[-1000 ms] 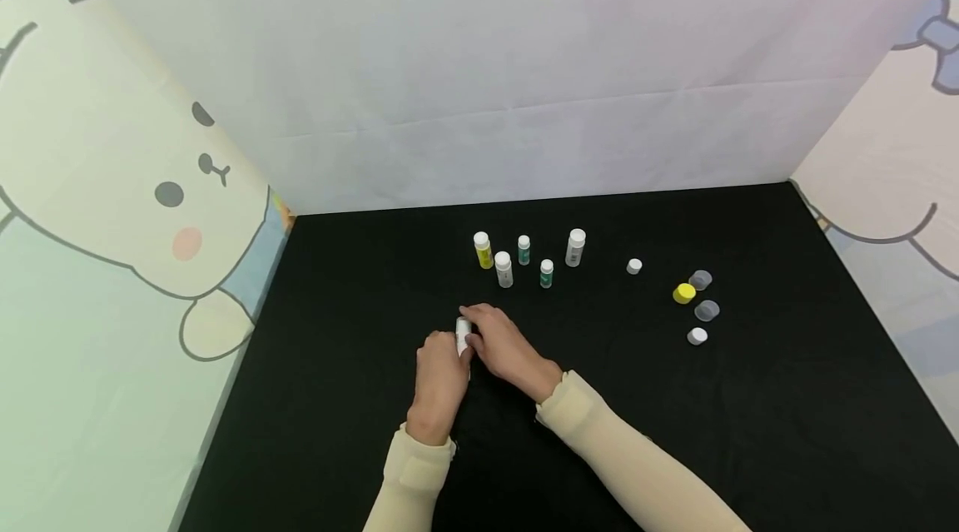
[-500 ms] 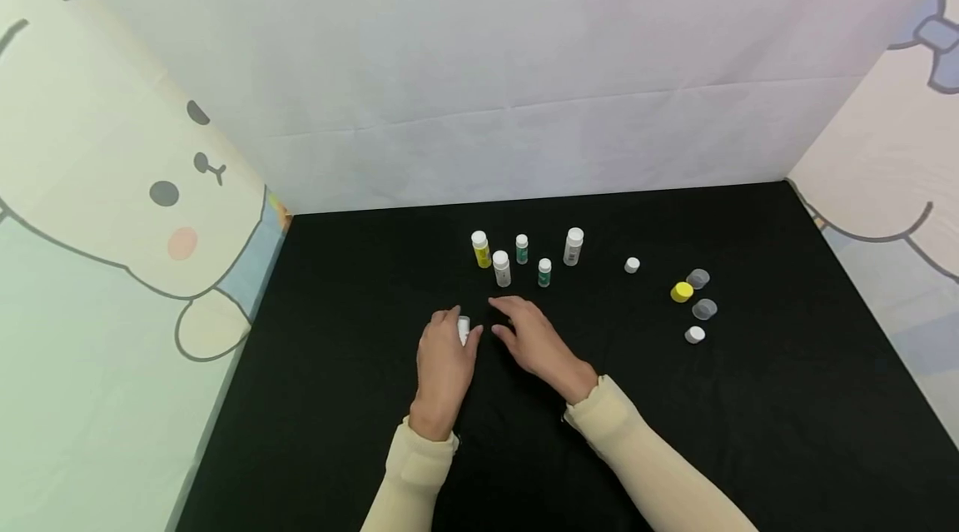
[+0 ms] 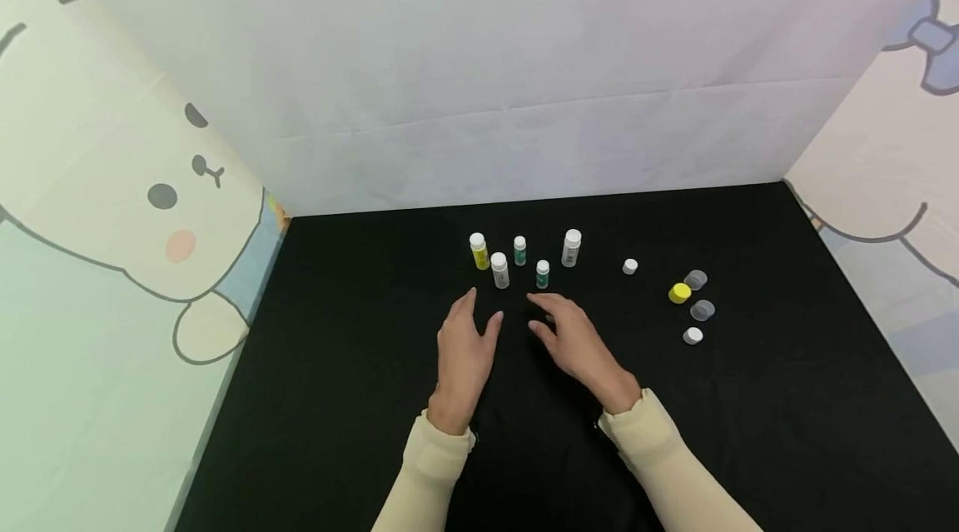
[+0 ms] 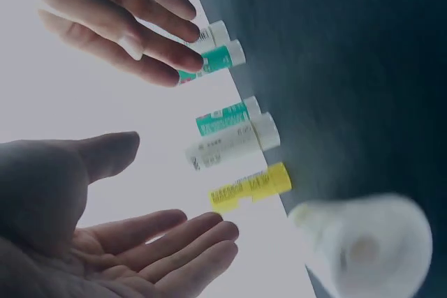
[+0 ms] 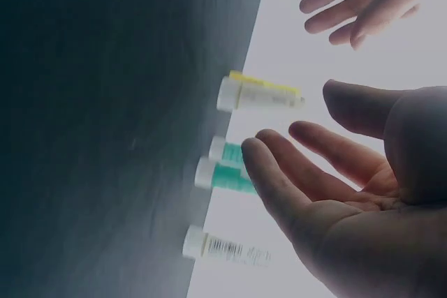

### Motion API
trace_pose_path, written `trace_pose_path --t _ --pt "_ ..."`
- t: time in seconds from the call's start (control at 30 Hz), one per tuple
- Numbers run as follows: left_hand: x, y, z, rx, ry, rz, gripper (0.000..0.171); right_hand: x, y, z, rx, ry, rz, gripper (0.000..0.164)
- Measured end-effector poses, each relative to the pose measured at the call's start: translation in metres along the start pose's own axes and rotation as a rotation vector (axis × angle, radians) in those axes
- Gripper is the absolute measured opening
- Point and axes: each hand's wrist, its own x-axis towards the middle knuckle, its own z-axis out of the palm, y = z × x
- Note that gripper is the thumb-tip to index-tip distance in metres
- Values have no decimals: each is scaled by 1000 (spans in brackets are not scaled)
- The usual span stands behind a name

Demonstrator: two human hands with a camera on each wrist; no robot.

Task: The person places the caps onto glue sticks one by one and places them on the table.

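My left hand [image 3: 463,357] hovers over the black cloth with fingers and thumb spread, holding nothing. To its right, my right hand [image 3: 580,345] is also spread and holds nothing. A blurred white bottle [image 4: 374,249] appears close to the camera in the left wrist view; in the head view the left hand hides it. Just beyond the hands stand several capped bottles: a yellow-labelled bottle [image 3: 480,254], a white-labelled bottle [image 3: 500,272], a small green-labelled bottle [image 3: 520,252], another small green-labelled bottle [image 3: 543,275], and a taller white-labelled bottle [image 3: 571,251].
Farther right lie a white cap [image 3: 630,266], a yellow cap [image 3: 679,293], a translucent cup [image 3: 696,280], a second translucent cup [image 3: 703,310] and another white cap [image 3: 693,335]. The black cloth [image 3: 360,332] ends at a pale back wall [image 3: 479,132].
Both hands were on the white bottle. My right hand lifted off and moved right; the left hand let go of the bottle, spread its fingers and moved slightly right and forward.
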Motion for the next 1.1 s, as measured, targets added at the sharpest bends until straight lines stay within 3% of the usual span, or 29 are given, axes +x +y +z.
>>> trace_pose_path --t 0.57,0.87,1.1 --pt "10 13 17 -70 27 -60 58 -17 22 -42 7 90 78 44" --pt "16 15 27 -66 50 -29 57 -21 28 -62 -29 118 154 45" --pt "23 15 35 -116 72 -38 54 -27 32 -76 -72 137 198 47"
